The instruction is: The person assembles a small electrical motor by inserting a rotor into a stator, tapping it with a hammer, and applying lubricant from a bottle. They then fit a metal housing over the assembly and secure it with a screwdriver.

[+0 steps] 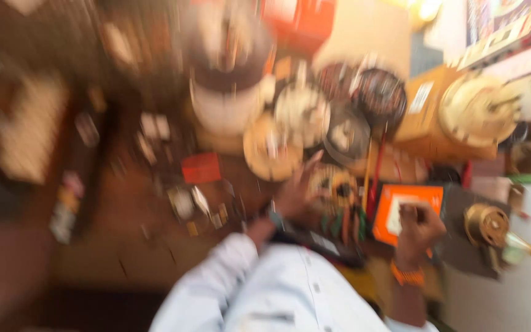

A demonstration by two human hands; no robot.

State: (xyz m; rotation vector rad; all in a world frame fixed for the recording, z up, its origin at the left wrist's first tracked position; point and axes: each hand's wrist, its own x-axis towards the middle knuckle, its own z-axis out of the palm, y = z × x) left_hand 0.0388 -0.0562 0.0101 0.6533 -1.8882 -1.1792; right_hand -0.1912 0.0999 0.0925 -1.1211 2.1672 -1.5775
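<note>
The whole view is smeared by motion. My left hand (297,192), with a watch at the wrist and a white sleeve, reaches over a cluttered brown bench. Its fingers lie against a round yellowish wound part (334,183). My right hand (419,226), with an orange band at the wrist, is curled over an orange flat box with a white label (394,206). Something small and dark seems to sit at its fingertips, too blurred to make out. Whether either hand grips anything is unclear.
Round motor-like parts (302,114) and a dark wound disc (381,95) crowd the bench behind the hands. A big yellow-orange unit with a pale round face (477,110) stands at the right. A brass-coloured part (487,224), a small red box (201,167) and scattered bits lie around.
</note>
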